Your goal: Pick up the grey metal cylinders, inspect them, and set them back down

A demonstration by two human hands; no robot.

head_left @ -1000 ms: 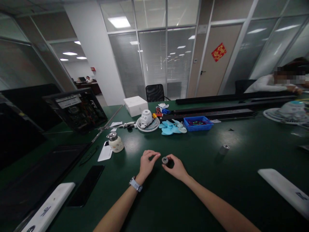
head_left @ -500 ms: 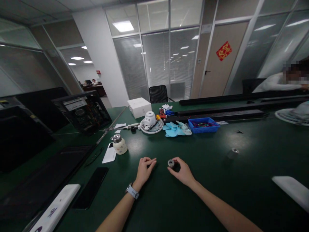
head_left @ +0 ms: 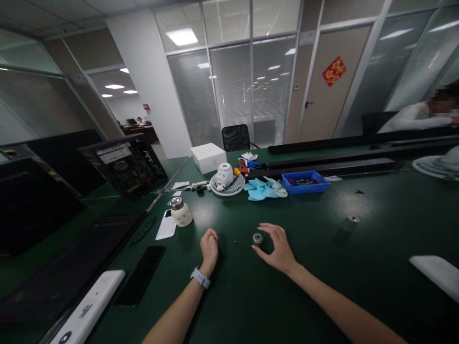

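A metal cylinder point(head_left: 257, 240) is stood on the green worktop point(head_left: 229, 306), nearer the wearer than the blue tray point(head_left: 308, 189) and left of it. It is half ringed by the right hand point(head_left: 279, 251), thumb and fingers spread wide; contact can't be told. The left hand point(head_left: 209, 248), farther left of the tray, is curled narrow; whether anything is held inside can't be told. A tiny dark piece point(head_left: 235, 241) is left between the hands. A second metal cylinder point(head_left: 350, 223) is placed near-right of the tray; light-blue fan blades point(head_left: 261, 189) are laid just left of it.
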